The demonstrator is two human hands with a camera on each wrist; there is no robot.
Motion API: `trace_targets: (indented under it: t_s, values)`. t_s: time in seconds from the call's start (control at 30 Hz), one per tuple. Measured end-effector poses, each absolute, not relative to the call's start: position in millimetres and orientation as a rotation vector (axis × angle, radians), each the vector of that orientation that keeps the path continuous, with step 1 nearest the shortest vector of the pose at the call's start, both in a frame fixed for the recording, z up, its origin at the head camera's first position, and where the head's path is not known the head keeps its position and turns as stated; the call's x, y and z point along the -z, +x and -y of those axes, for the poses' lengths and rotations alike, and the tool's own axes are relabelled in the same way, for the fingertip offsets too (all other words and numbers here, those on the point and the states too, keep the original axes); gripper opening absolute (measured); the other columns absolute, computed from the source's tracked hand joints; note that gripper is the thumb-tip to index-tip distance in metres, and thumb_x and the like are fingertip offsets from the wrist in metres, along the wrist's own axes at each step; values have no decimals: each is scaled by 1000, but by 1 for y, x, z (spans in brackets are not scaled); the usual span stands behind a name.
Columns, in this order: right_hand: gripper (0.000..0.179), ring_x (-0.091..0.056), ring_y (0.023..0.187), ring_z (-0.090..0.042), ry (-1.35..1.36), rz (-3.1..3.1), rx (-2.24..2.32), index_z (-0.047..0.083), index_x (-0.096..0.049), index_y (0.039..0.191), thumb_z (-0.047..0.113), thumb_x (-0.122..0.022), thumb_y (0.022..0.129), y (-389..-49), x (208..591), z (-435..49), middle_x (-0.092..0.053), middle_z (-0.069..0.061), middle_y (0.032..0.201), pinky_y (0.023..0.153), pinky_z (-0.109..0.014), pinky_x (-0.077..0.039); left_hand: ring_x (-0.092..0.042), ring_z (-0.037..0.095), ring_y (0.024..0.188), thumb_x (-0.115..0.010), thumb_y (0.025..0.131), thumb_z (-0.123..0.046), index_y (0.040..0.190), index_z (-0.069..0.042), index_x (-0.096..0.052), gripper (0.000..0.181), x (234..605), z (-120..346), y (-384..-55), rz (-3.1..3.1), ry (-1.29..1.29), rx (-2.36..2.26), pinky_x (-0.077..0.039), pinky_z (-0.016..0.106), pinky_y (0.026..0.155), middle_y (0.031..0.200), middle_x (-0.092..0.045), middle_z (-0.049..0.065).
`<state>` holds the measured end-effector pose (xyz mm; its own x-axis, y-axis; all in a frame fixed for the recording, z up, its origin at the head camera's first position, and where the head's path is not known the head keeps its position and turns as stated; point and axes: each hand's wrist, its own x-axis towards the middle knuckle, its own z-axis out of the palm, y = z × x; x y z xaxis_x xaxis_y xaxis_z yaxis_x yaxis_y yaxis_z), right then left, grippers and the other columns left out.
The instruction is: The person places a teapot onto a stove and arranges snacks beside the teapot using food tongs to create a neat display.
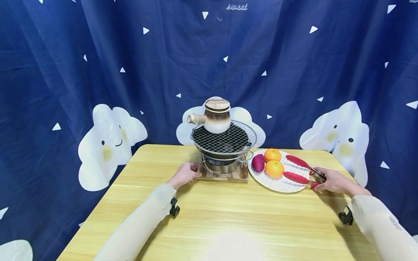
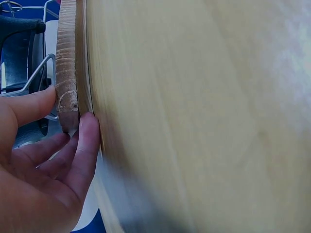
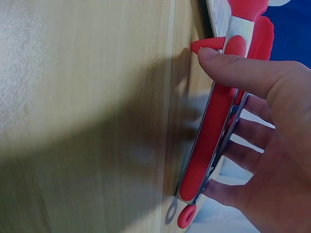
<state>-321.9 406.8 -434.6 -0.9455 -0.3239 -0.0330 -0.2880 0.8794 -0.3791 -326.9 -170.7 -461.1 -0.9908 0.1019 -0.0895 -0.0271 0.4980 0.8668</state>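
My left hand (image 1: 184, 175) pinches the left front corner of a wooden board (image 1: 225, 178); in the left wrist view the thumb lies on the board's (image 2: 66, 58) top and the fingers are at its edge and underside. A round black tabletop grill with a wire mesh (image 1: 212, 143) stands on that board. My right hand (image 1: 334, 181) holds red-tipped tongs (image 1: 295, 177), their two tips spread over a white plate (image 1: 284, 187). Red handle grips of the tongs (image 3: 209, 141) lie between thumb and fingers in the right wrist view. Nothing is between the tips.
On the mesh sits a brown-and-white teapot (image 1: 217, 123) with a side handle and wooden lid. The plate carries two orange fruits (image 1: 274, 169) and a purple one (image 1: 258, 163). A wooden table (image 1: 196, 217) lies below, and a blue curtain (image 1: 196, 47) hangs behind.
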Motion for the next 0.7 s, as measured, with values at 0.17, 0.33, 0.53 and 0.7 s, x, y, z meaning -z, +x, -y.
trace_targets:
  t_s: [0.17, 0.33, 0.53, 0.7]
  values:
    - [84, -53, 88, -29, -478, -2964, 568, -5, -51, 135, 33, -89, 72, -322, 435, -409, -61, -14, 98, 75, -39, -43, -66, 21, 71, -74, 88, -7, 136, 5, -56, 53, 461, 170, -328, -2610, 72, -1514, -57, 30, 59, 121, -66, 21]
    - [77, -52, 86, -27, -455, -2962, 585, -1, -54, 130, 37, -89, 72, -320, 433, -409, -60, -12, 95, 73, -37, -41, -65, 21, 70, -74, 88, -6, 137, 5, -55, 54, 462, 171, -329, -2618, 63, -1507, -57, 30, 59, 120, -66, 21]
    - [81, -54, 86, -28, -415, -3002, 560, 2, -55, 128, 45, -89, 69, -318, 432, -410, -61, -12, 96, 73, -38, -41, -64, 20, 68, -74, 88, -6, 137, 6, -55, 54, 463, 171, -328, -2626, 53, -1508, -56, 30, 58, 119, -66, 21]
    - [91, -57, 90, -34, -428, -3038, 537, -1, -50, 136, 45, -90, 68, -316, 429, -410, -65, -21, 105, 78, -46, -47, -62, 20, 67, -73, 88, -5, 136, 6, -56, 53, 463, 171, -328, -2616, 62, -1518, -56, 29, 57, 117, -66, 21]
